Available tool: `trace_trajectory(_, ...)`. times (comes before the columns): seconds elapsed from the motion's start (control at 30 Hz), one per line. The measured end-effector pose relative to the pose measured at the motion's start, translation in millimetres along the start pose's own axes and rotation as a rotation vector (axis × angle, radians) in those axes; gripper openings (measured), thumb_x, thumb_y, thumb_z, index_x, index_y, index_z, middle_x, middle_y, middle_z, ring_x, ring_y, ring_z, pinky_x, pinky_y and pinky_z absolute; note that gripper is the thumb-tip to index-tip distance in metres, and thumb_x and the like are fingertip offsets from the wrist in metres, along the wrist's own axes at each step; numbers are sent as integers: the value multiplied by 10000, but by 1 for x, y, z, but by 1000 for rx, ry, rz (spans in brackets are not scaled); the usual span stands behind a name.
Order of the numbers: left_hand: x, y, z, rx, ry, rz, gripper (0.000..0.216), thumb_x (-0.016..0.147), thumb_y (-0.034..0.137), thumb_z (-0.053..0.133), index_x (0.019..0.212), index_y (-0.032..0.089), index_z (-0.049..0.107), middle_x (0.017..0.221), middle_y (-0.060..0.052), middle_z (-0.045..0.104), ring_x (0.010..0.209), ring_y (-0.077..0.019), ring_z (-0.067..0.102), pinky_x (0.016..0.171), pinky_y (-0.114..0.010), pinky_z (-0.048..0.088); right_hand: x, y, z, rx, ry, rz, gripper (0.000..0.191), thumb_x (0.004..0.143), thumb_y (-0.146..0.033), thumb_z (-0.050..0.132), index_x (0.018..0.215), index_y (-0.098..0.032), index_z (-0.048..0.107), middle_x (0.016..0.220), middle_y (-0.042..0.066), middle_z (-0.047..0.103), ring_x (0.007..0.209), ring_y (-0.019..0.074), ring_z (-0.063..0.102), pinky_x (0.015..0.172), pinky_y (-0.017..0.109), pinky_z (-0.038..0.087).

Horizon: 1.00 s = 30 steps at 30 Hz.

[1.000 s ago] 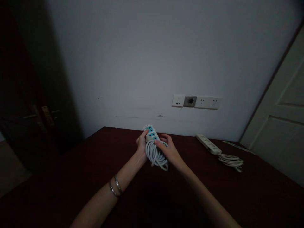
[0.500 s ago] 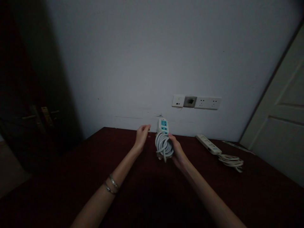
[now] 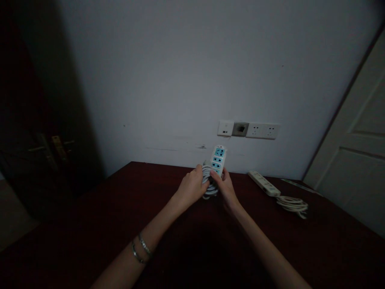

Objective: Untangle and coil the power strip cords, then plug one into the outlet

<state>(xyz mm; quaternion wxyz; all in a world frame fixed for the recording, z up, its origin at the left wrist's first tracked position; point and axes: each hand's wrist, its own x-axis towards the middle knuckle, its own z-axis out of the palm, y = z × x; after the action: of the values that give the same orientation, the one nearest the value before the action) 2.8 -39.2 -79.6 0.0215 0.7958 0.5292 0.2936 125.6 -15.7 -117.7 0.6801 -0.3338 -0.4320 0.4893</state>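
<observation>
A white power strip [image 3: 218,158] with blue socket faces is held up over the dark red table, tilted with its top towards the wall. Its coiled white cord [image 3: 206,171] is bunched against the strip's lower part. My right hand [image 3: 226,186] grips the strip and the coil from the right, thumb across the front. From the left, my left hand [image 3: 194,182] is closed around the side of the coil, hiding part of it. The lower end of the strip is covered by the cord and hands.
On the right of the dark red table [image 3: 120,208] lies a second white power strip [image 3: 264,184] beside its own coiled cord [image 3: 292,204]. Wall sockets [image 3: 249,129] sit above the table's back edge. A pale door [image 3: 357,160] stands at the right, a dark door handle [image 3: 58,146] at the left.
My left hand has moved right and taken hold of the cord coil. The power strip has shifted right and tilted, showing more of its sockets.
</observation>
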Motion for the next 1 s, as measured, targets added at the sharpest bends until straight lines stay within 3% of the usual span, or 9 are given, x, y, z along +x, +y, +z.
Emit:
trace_trajectory(0.13,0,0,-2,-4,91,65,289,826,255,467,1083,127,439,976,-133,614,865,-239,604,719,-317,441,2,-7,-6,0,-118,-77,702,582,-363,742,1186,-213,418,1111,54,602,1001,214,580,891,334,445)
trace_trajectory(0.27,1,-3,-6,-159,122,115,239,812,231,480,1029,132,482,902,-98,632,797,-201,601,692,-288,440,5,-13,-12,-17,-145,-58,785,511,-307,783,1181,-219,383,1145,68,581,1026,233,567,893,366,447)
trace_trajectory(0.53,5,-14,-15,-260,-12,257,181,791,214,484,947,151,552,875,-69,639,771,-176,595,696,-274,442,12,-2,-15,-101,-146,-130,779,492,-315,785,1135,-206,359,1125,100,577,1013,236,574,924,411,421)
trace_trajectory(0.77,5,-14,-4,91,-33,146,191,768,155,460,952,125,500,905,-139,627,827,-253,617,714,-342,458,9,0,-12,-309,-186,-234,888,523,-335,781,1235,-189,271,1240,139,479,1093,236,520,973,399,379)
trace_trajectory(1.0,8,-18,0,-73,28,180,322,783,192,491,1092,131,424,822,-100,637,770,-224,623,656,-313,458,16,-11,-21,-263,-278,-102,789,518,-298,761,1182,-184,351,1141,114,554,992,231,577,906,382,433)
